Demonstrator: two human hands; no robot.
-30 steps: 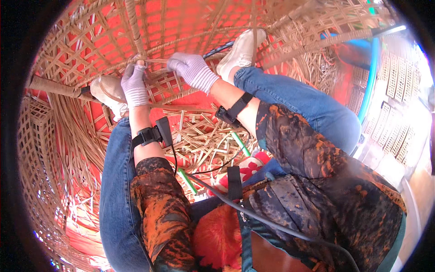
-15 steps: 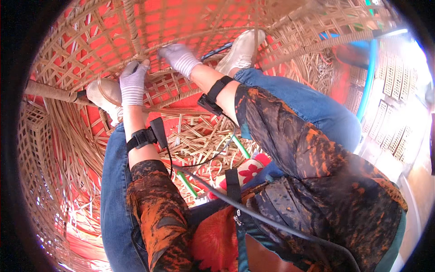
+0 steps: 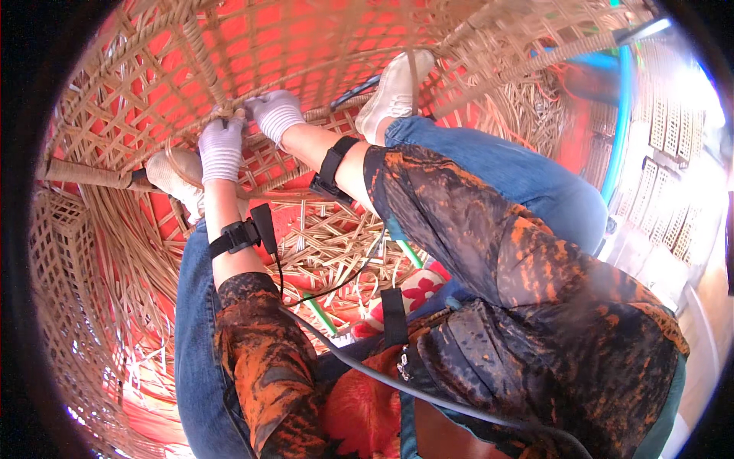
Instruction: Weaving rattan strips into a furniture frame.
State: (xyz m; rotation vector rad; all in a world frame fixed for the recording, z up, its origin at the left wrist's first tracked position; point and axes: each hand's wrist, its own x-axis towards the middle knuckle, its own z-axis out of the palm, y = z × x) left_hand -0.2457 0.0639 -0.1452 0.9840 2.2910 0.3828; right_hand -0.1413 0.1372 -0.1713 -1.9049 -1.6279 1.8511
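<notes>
So the right hand (image 3: 274,115) has swung in a lot over the last second: it was well off to the side with a strip of cane stretched across the gap, and now it's just beside the left hand (image 3: 220,145). To me that means both are working on the same spot of the big basket (image 3: 200,55) rather than one pulling away. Going left to right, there's a smaller lattice basket (image 3: 61,222) at the edge, a bunch of long cane strips (image 3: 115,229) hanging near it, then the left shoe (image 3: 180,174) by the left wrist. The left fingers are curled up and look clamped on the big basket, right where an upright meets the rim, in front of the person and between the feet. Right fingers are bent inward at the rim too, but can't tell if they're pinching anything, and I can't make out that stretched strip anymore. Cut scraps (image 3: 336,241) lie below the hands, the right shoe (image 3: 394,90) is past the right hand, and a blue hoop (image 3: 623,115) curves way over right.
</notes>
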